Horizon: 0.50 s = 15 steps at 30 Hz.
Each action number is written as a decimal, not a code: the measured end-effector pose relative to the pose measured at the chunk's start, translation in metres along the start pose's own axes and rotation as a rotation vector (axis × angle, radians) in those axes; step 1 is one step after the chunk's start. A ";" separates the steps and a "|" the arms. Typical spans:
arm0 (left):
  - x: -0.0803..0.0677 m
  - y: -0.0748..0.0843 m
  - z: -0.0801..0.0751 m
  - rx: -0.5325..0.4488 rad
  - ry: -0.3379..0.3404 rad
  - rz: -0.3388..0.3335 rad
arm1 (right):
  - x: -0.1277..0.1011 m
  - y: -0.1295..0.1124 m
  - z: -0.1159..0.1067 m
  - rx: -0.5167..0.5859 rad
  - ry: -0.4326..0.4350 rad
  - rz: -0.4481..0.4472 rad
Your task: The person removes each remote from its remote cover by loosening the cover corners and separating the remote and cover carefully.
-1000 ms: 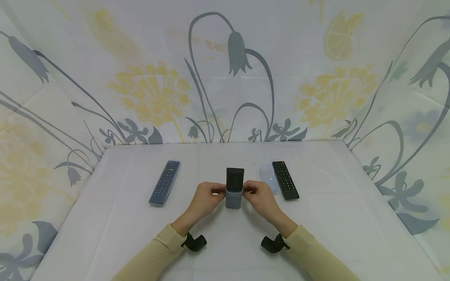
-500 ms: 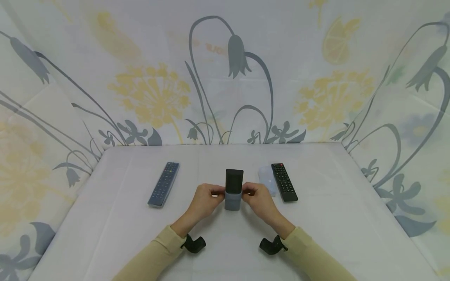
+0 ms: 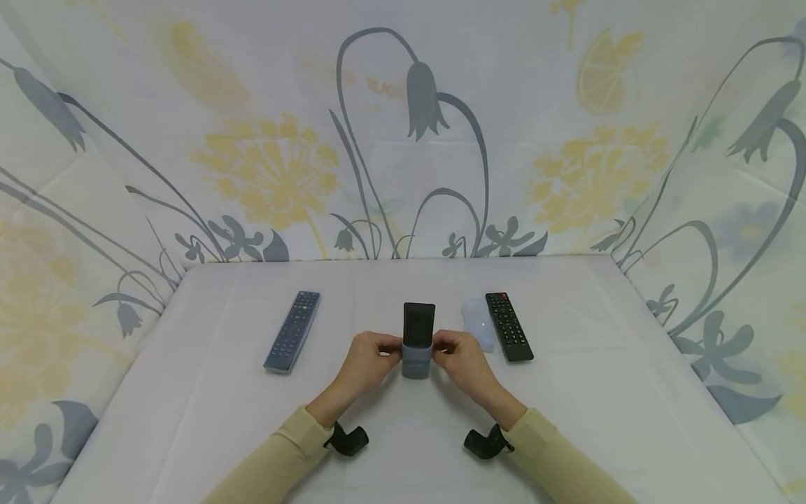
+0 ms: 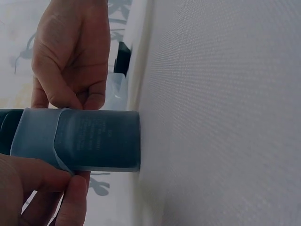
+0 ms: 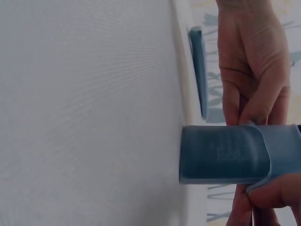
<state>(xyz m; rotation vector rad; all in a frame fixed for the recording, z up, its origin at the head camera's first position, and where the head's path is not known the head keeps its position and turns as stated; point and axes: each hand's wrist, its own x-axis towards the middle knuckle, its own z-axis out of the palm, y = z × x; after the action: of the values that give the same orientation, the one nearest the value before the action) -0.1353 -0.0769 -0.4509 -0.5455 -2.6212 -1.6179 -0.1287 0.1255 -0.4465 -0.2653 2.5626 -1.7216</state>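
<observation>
A black remote control (image 3: pixel 418 322) stands on end on the table, its keys not visible from here. Around its lower part sits a translucent bluish silicone cover (image 3: pixel 415 365), whose folded-back edge (image 4: pixel 37 134) shows in the left wrist view. My left hand (image 3: pixel 370 359) pinches that cover's edge on the left side between thumb and fingers. On the opposite side my right hand (image 3: pixel 462 360) pinches it likewise. Small print on the remote's back (image 5: pixel 230 153) shows faintly through the cover in the right wrist view.
To the left lies a remote in a clear cover (image 3: pixel 292 332). A bare black remote (image 3: pixel 509 327) lies to the right, beside a flat translucent cover (image 3: pixel 478 323). A flower-patterned cloth (image 3: pixel 422 168) encloses the white table (image 3: pixel 403 448) at the back and sides.
Both hands keep their pinch on the cover and stay almost still. The head view has shifted very slightly.
</observation>
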 end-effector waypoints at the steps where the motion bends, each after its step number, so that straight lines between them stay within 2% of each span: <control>1: 0.000 0.000 0.000 0.000 -0.001 0.001 | 0.000 0.000 0.000 0.003 0.000 0.004; 15: 0.000 -0.002 0.001 -0.001 -0.003 0.007 | 0.001 0.004 0.001 0.019 -0.024 -0.013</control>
<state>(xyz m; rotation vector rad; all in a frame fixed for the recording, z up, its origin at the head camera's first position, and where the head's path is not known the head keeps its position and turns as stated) -0.1355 -0.0765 -0.4530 -0.5574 -2.6174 -1.6174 -0.1296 0.1256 -0.4508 -0.3000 2.5325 -1.7352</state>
